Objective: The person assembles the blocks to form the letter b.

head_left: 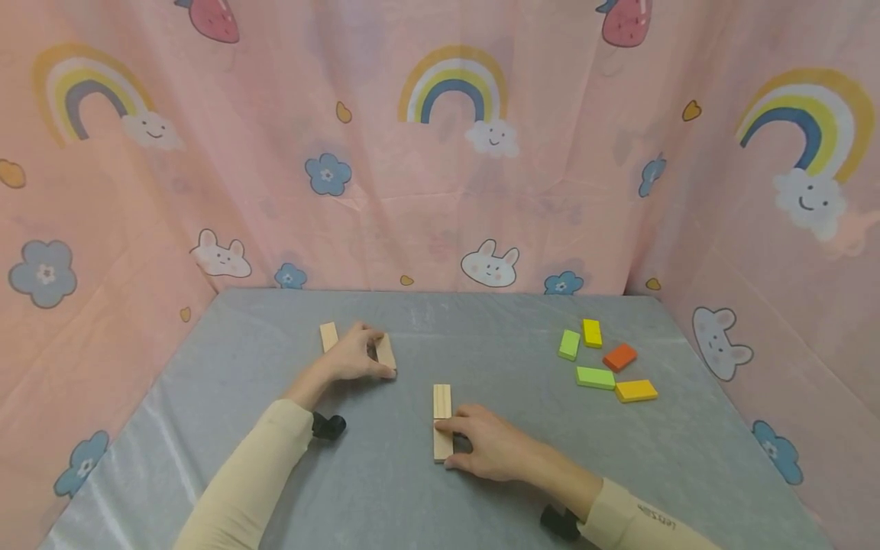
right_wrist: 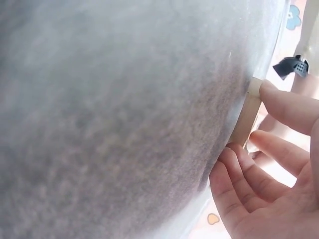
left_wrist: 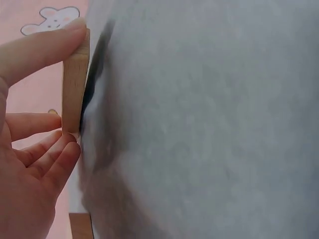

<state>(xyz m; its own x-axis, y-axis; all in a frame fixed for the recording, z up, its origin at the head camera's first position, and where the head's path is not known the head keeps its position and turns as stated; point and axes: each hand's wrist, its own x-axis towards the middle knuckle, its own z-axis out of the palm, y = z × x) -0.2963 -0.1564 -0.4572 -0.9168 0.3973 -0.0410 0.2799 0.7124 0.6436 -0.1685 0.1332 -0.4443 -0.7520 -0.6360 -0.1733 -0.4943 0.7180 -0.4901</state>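
At the left of the cloth, my left hand (head_left: 353,354) pinches a plain wooden block (head_left: 386,352) by its ends, thumb at the near end and fingers at the far one. The left wrist view shows this block (left_wrist: 75,89) close over the cloth, with a dark shadow along its underside. Beyond that hand lies a second bare wooden block (head_left: 328,334), partly covered by it. My right hand (head_left: 493,444) grips another wooden block (head_left: 443,449) between thumb and fingers. A matching block (head_left: 442,400) lies end to end with it, on its far side.
Several painted blocks lie at the right: two light green (head_left: 568,344), a yellow (head_left: 592,333), an orange-red (head_left: 620,357) and a yellow-orange one (head_left: 636,391). Grey cloth (head_left: 509,351) covers the table. A pink printed curtain (head_left: 385,214) stands behind and at both sides.
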